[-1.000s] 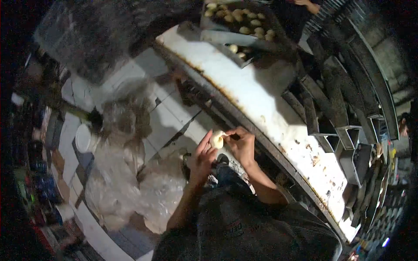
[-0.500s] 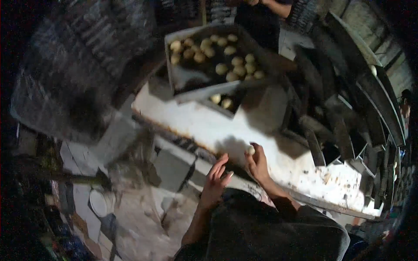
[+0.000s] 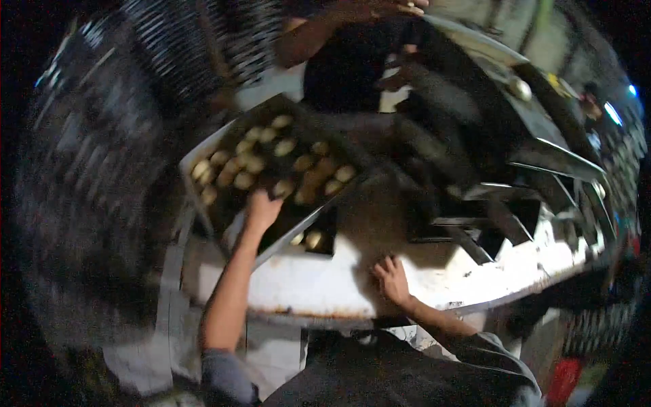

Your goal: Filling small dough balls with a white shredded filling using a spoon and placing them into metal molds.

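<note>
My left hand (image 3: 263,209) reaches into a dark rectangular tray (image 3: 290,234) at the left. Pale, round dough-like balls (image 3: 247,163) lie scattered in it, and one ball (image 3: 283,188) is right beside my fingertips. Blur and shadow hide whether those fingers hold anything. Low over the white tabletop (image 3: 325,288), my right hand (image 3: 393,279) is palm down with its fingers curled. Whatever lies under that palm is hidden. A second tray under the first shows a ball (image 3: 313,239) near its corner.
Dark metal pans (image 3: 488,224) stand jumbled on the right side of the table. Across from me is another person in dark clothing (image 3: 346,74), arms raised over the table. A pale ball (image 3: 521,89) sits on a surface at the far right.
My left hand has gone from beside the right hand forward into the tray. My right hand, which held a pale ball up, is now palm down at the tabletop. The view has turned.
</note>
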`<state>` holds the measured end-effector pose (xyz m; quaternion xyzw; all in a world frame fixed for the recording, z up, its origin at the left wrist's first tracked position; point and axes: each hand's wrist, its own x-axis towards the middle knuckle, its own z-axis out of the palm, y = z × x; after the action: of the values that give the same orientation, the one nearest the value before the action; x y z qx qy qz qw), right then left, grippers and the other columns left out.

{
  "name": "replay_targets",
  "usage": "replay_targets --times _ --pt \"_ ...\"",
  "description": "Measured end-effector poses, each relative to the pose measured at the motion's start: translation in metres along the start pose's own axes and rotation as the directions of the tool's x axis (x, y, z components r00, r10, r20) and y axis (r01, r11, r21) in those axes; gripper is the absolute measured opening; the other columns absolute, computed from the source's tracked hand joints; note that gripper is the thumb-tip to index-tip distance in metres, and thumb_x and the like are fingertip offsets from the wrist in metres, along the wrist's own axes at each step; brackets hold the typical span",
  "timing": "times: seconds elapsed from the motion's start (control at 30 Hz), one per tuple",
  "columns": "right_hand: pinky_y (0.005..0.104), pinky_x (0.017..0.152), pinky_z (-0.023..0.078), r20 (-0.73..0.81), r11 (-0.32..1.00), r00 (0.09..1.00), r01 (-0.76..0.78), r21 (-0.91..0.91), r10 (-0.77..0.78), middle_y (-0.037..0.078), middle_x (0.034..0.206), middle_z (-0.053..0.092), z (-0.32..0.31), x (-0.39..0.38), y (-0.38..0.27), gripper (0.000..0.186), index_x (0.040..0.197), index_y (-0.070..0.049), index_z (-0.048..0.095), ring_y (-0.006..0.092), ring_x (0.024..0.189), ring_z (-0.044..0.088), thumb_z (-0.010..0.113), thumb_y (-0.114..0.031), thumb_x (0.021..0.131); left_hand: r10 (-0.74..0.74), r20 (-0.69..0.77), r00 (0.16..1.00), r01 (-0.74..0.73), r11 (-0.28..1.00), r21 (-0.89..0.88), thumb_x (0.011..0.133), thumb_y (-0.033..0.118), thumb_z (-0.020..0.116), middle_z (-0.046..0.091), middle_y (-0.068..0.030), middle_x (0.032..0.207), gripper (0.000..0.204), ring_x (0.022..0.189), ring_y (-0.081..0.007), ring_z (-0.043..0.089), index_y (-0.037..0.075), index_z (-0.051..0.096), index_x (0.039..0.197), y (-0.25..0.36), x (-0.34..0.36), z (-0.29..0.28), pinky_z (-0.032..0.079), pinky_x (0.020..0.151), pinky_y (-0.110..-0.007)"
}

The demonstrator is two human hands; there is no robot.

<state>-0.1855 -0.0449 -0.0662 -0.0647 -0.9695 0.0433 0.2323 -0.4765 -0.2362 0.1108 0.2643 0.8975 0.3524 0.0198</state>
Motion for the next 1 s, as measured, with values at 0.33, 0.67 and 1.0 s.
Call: replay_targets --times 0.33,0.67,1.0 --pt "0.0442 0.080 0.042 0.578 0.729 0.618 -0.683 0.057 0.534 0.021 0.106 0.052 0.017 0.062 -0.028 0.042 0.113 -0.005 0.049 0.0331 0.083 0.056 0.051 -0.024 0.076 0.542 0.252 0.801 -0.596 0.761 0.257 0.076 0.014 0.051 0.056 -0.0169 0.103 0.032 0.095 -0.0310 0.053 0.003 0.055 0.106 -0.113 0.078 0.048 0.041 0.086 -0.037" --pt "0.0311 0.084 0.042 0.571 0.406 0.808 -0.576 0.709 0.148 0.011 0.104 0.054 -0.179 0.069 -0.035 0.039 0.110 -0.003 0.052 0.0188 0.099 0.049 0.060 -0.012 0.073 0.542 0.770 0.336 0.155 0.775 -0.613 0.069 0.021 0.050 0.058 -0.0181 0.100 0.048 0.091 -0.0252 0.057 -0.011 0.051 0.105 0.079 0.000 -0.138 0.042 0.086 -0.033" --pt "0.0287 0.069 0.046 -0.276 0.938 0.904 -0.345 -0.020 0.326 0.013 0.091 0.061 -0.467 0.184 0.139 0.038 0.103 -0.005 0.057 0.0171 0.079 0.059 0.065 -0.022 0.070 0.747 0.588 0.311 0.314 0.503 -0.805 0.061 0.003 0.069 0.053 -0.0205 0.109 0.044 0.098 -0.0260 0.054 -0.004 0.055 0.102 0.136 -0.057 -0.063 0.044 0.083 -0.035"
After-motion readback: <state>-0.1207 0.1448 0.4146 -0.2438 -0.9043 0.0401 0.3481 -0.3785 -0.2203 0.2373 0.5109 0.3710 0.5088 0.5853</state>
